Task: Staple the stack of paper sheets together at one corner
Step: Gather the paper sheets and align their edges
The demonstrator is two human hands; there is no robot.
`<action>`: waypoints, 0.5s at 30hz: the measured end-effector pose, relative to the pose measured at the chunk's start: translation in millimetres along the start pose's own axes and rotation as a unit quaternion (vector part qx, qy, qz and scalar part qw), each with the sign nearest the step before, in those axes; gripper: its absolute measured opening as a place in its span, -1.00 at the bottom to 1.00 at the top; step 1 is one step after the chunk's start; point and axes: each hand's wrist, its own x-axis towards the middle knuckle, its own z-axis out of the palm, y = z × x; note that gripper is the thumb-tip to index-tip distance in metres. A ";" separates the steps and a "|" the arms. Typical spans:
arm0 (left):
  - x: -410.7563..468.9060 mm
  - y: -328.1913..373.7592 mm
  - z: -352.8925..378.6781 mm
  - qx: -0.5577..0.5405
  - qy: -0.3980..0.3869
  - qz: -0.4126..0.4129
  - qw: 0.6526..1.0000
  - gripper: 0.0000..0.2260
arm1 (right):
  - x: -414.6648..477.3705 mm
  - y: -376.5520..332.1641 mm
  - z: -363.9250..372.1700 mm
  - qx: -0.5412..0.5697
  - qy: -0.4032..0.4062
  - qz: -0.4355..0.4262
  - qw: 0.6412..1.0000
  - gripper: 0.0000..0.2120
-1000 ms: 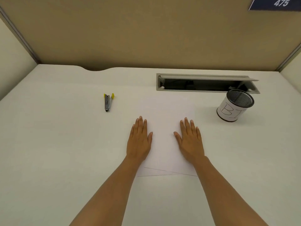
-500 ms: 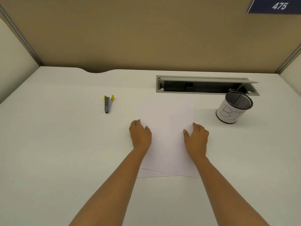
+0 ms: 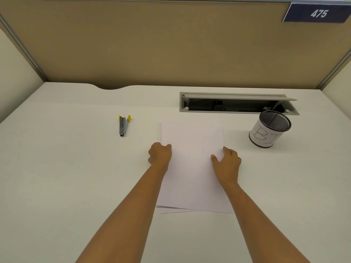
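Observation:
A stack of white paper sheets point(image 3: 191, 168) lies flat on the white desk point(image 3: 66, 177), its near corners fanned slightly apart. My left hand point(image 3: 160, 154) grips the stack's left edge with fingers curled. My right hand point(image 3: 227, 161) holds the right edge, thumb on top of the sheets. A small grey stapler point(image 3: 123, 125) with yellow ends lies on the desk to the left of the paper, apart from both hands.
A black mesh pen cup point(image 3: 269, 129) with a white label stands to the right of the paper. Behind it is an open cable tray point(image 3: 237, 103) sunk in the desk. A tan partition wall closes the back.
Both hands lay flat with fingers spread on the sheets; they have slid outward and curled onto the stack's left and right edges.

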 end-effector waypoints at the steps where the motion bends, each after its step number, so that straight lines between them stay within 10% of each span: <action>1: -1.2 0.8 1.6 0.034 0.002 0.006 0.999 -0.61 | -0.4 -0.4 0.1 0.000 0.000 -0.001 1.000 -0.48; 15: -3.0 10.6 13.1 0.091 0.033 -0.021 0.995 -0.58 | -3.0 -3.5 -4.4 0.014 0.000 0.000 1.000 -0.46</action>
